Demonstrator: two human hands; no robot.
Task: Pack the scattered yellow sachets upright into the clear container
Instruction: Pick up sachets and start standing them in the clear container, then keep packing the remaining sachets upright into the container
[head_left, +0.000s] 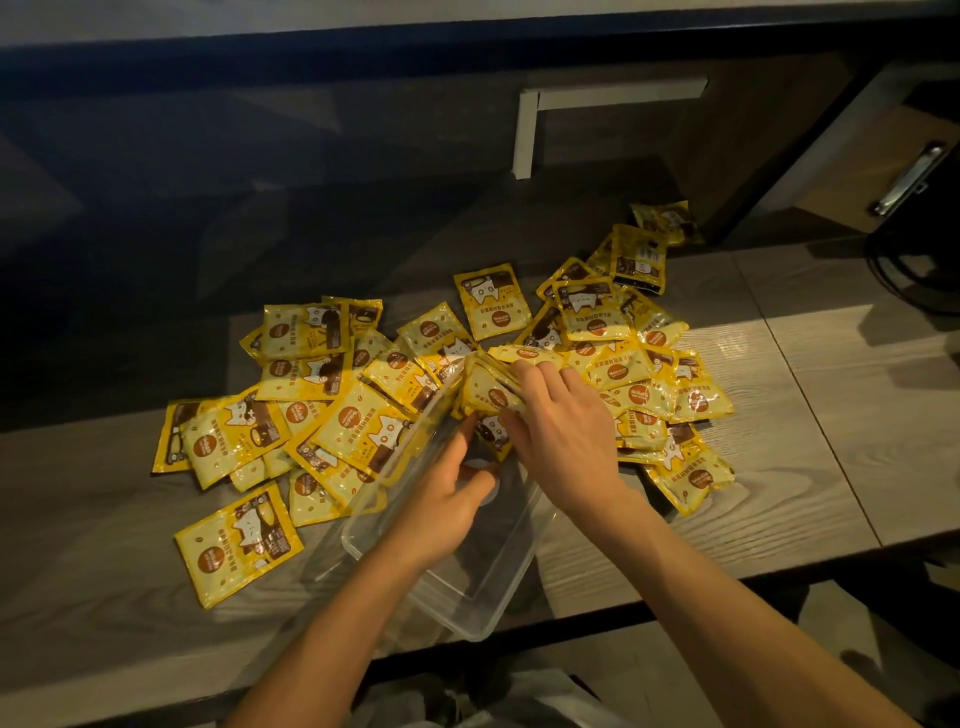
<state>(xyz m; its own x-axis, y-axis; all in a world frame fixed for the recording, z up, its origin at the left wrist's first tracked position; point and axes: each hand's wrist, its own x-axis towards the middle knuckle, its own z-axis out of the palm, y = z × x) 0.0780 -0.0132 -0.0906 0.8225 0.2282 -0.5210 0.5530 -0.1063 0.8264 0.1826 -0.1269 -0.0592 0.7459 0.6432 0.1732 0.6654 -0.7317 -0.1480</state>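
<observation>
Wood-grain tabletop (810, 395); white bracket (524, 130) behind; metal drawer handle (909, 179) right; dark cable (904, 275).

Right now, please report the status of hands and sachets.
Right hand gripping sachet bundle at clear container far end. Left hand inside container. Loose sachets crowd both sides.

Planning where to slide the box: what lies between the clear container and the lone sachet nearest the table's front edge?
In the head view, bare wood-grain table separates the lone sachet from the clear container.
</observation>
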